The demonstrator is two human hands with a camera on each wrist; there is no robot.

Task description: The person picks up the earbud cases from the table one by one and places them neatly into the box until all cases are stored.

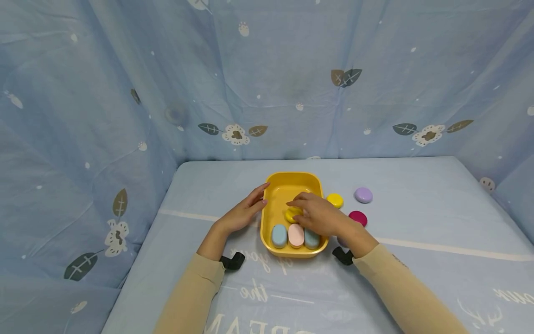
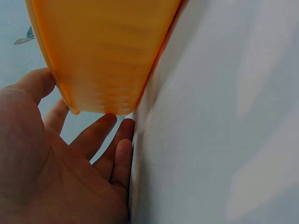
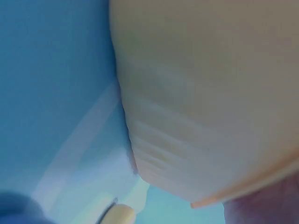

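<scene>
A yellow plastic tray (image 1: 294, 174) stands on the covered table. Inside it, my right hand (image 1: 320, 215) pinches a yellow, pebble-shaped piece (image 1: 291, 215) between thumb and fingers. Along the tray's near end lie a light blue oval piece (image 1: 279, 236), a pink one (image 1: 296, 235) and a grey-blue one (image 1: 311, 238), side by side. The left hand (image 1: 243, 214) touches the tray's left side from outside; in the left wrist view its fairly straight fingers (image 2: 96, 133) meet the tray wall (image 2: 107, 51). The right wrist view mostly shows the tray's outer wall (image 3: 201, 102), hiding the pinch.
To the right of the tray lie a yellow piece (image 1: 335, 200), a purple one (image 1: 364, 195) and a magenta one (image 1: 358, 217). Another piece is partly hidden under the right wrist. A patterned blue curtain (image 1: 292, 93) hangs behind the table.
</scene>
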